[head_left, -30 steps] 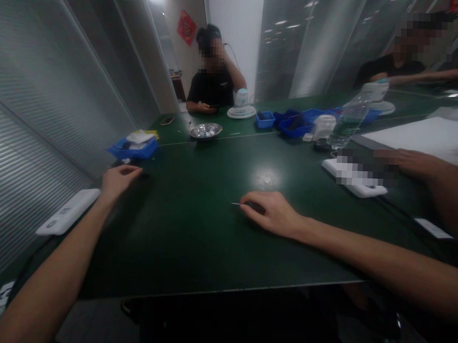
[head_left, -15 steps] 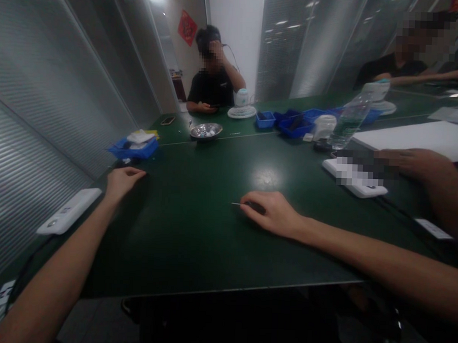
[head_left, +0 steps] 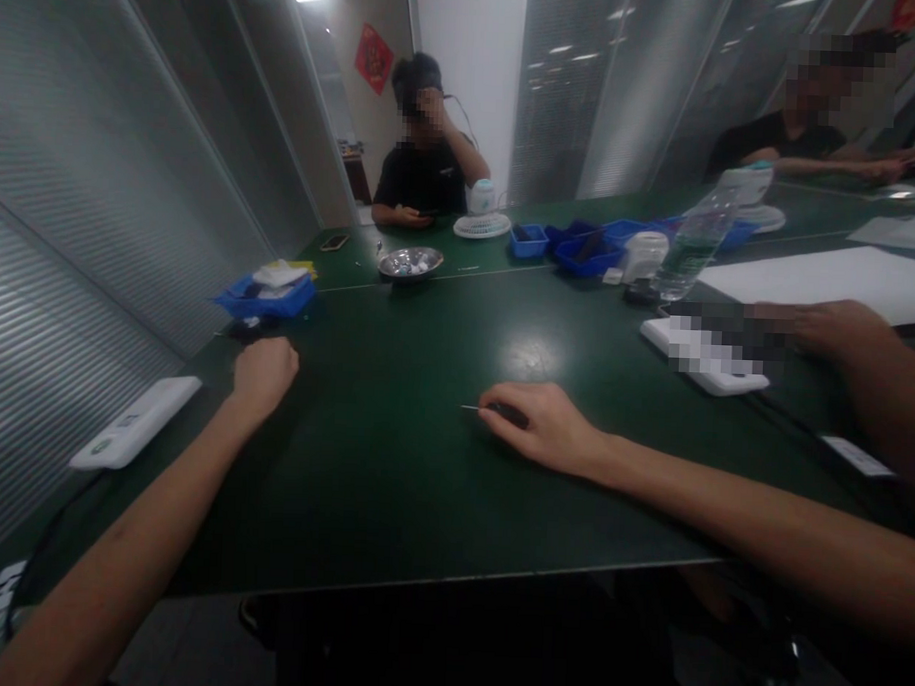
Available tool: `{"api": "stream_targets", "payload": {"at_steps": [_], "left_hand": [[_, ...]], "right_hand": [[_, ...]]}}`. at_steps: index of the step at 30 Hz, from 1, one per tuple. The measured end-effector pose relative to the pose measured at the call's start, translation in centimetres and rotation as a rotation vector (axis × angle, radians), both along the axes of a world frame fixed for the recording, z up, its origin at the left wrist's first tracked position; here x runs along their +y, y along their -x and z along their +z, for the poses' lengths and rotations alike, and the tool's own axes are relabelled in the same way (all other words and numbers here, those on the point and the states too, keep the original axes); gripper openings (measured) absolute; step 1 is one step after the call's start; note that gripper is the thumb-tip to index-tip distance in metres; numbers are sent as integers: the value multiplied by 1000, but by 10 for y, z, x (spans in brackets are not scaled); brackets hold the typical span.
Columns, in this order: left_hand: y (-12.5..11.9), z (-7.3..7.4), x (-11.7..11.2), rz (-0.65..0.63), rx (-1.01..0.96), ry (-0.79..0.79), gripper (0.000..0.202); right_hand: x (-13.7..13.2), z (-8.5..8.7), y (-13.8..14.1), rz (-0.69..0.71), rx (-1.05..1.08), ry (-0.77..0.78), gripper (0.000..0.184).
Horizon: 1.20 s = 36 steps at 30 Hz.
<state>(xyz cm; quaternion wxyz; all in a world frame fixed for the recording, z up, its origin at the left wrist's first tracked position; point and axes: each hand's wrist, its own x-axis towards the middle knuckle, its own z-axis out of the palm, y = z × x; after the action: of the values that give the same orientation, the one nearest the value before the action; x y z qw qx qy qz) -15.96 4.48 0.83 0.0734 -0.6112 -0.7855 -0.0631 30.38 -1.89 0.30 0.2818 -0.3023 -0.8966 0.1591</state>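
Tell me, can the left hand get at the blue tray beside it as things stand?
Probably yes. The left hand rests closed on the table, just short of the blue tray. Only a small dark item, too blurred to identify, lies between them, and nothing stands over the tray.

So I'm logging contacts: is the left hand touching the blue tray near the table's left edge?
Apart. The head view shows the left hand closed over the green table, with bare tabletop between it and the blue tray beyond.
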Motion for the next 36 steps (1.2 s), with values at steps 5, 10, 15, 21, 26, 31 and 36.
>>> {"api": "stream_targets", "payload": {"at_steps": [5,10,15,21,26,31,36], "left_hand": [[-13,-6,-3,-23,257,36,44],[3,-6,-1,-26,145,-13,42],[42,-2,3,71,-445,-136,38],[-6,0,4,-102,-672,5,37],[-125,0,-32,-594,-852,309,35],[-179,0,-70,-862,-797,263,29],[-179,2,-75,-947,-742,226,21]], "right_hand": [[2,-3,-1,-1,-14,-15,27],[2,-4,-1,5,-7,-25,27],[1,-3,0,5,-14,-21,27],[4,-5,-1,7,-45,5,28],[3,-4,0,46,-80,-2,26],[0,-3,1,79,-122,-19,23],[0,-2,2,72,-143,-15,21]]}}
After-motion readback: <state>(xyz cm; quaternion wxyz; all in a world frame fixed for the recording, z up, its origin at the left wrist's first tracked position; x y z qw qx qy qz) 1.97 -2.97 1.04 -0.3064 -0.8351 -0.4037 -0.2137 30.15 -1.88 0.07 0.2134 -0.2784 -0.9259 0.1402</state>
